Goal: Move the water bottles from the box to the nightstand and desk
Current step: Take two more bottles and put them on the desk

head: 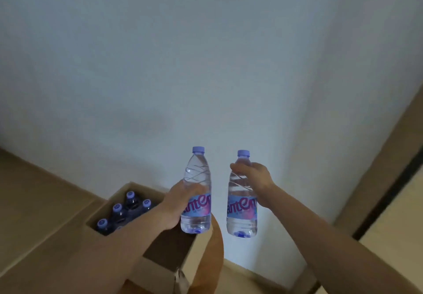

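Before a pale wall, the left hand (177, 204) and right hand (254, 179) each clasp an upright clear plastic purple-capped water bottle (196, 190) (242, 194), fingers wrapped tight, with the open brown cardboard box (109, 204) of bottles at eight o'clock.

Ahead of my hands the plain white wall (206, 65) blocks passage; below left, purple-capped clear plastic bottles (128, 211) crowd the open brown cardboard box (107, 204).
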Demonstrator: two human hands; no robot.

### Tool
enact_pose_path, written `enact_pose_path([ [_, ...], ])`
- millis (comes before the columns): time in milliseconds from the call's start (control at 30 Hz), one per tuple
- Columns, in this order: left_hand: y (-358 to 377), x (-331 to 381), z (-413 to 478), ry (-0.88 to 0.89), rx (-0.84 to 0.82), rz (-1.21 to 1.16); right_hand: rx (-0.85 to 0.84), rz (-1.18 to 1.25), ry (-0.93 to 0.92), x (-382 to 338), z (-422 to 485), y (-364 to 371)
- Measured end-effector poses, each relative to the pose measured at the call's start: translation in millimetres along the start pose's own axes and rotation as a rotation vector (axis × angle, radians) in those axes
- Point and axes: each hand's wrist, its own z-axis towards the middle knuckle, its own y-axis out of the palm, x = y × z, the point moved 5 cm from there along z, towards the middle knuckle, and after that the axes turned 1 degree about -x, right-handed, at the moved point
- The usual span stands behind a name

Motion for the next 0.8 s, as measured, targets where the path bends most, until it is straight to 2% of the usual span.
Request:
enact_pose_path([
  [133, 55.0, -9.5, -8.3, -0.028, -0.217, 0.081, 0.182, 0.016, -0.017, 12.8, -60.3, -54.7],
  [267, 134.1, -11.4, -22.9, -0.016, -0.357, 0.141, 0.388, 0.098, -0.034, 26.6, -131.7, -119.7],
  [367, 206.7, -13.4, -45.1, -0.007, -0.493, 0.178, 0.527, 0.176, -0.068, 32.3, -192.3, -172.3],
  [633, 412.6, -34.9, -132.9, -0.043, -0.789, 0.19, 0.838, 0.196, -0.082, 54.4, -366.1, -321.3],
  [800, 540.1, -64.0, -198.9, -0.033, -0.938, 0.224, 0.967, 0.213, -0.082, 77.0, -476.6, -413.9],
])
